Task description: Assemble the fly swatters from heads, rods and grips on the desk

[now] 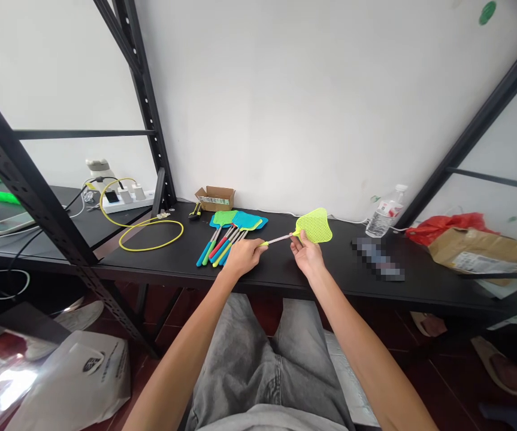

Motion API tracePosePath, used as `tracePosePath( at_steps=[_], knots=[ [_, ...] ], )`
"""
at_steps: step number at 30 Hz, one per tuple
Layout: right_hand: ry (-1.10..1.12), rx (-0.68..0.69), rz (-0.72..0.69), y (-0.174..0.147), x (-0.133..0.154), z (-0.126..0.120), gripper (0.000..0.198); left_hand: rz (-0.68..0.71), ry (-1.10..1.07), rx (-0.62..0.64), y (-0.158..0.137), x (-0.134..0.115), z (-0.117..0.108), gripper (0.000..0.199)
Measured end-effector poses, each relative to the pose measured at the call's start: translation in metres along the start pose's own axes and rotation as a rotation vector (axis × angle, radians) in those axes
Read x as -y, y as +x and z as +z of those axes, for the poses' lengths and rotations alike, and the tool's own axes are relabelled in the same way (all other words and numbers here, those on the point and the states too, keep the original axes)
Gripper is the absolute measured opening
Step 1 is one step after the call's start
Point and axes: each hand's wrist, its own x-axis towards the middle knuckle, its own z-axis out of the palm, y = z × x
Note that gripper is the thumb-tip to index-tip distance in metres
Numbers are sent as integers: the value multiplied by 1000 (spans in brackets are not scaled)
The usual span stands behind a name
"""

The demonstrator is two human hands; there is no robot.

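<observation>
A long black worktop [186, 257] runs across the view inside a black metal rack frame [38, 191], with a white wall behind. At the right end a brown parcel [483, 254] lies with a red bag [442, 224] behind it; the frame's slanted bar cuts across that corner. A patch of the worktop near the clear water bottle [384, 216] is pixelated, so what lies there cannot be made out. At the left, a yellow cable [150, 234] loops over the surface, running back to a white power strip [123, 200]. A small open cardboard box [216, 196] stands against the wall. In front of it lies a pile of fly swatters [233, 230], green and blue heads overlapping so that their number is hard to tell.

A yellow-green fly swatter [314, 226] is held just above the worktop, to the right of the pile. The left hand [244, 256] is closed round its handle end, which is hidden inside the fist. The right hand [307, 252] pinches the thin metal shaft right below the mesh head, thumb and fingers shut on it. The shaft spans the gap between the two grips, head tilted up to the right.
</observation>
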Motion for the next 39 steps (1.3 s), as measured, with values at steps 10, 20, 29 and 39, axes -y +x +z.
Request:
tracePosePath(
  at_steps=[10,20,29,39],
  knots=[
    [-295,222,6,-21,-29,30,31,4,-33,-13,1,-1,-1,40],
    [-403,164,-16,-16,-36,46,33,-22,-16,-22,0,-4,-3,42],
    [-1189,45,-70,25,45,-15,17,-45,35,-1,0,-1,-1,46],
    [-1868,117,3,40,97,-66,25,-48,24,9,0,-1,1,43]
  ],
)
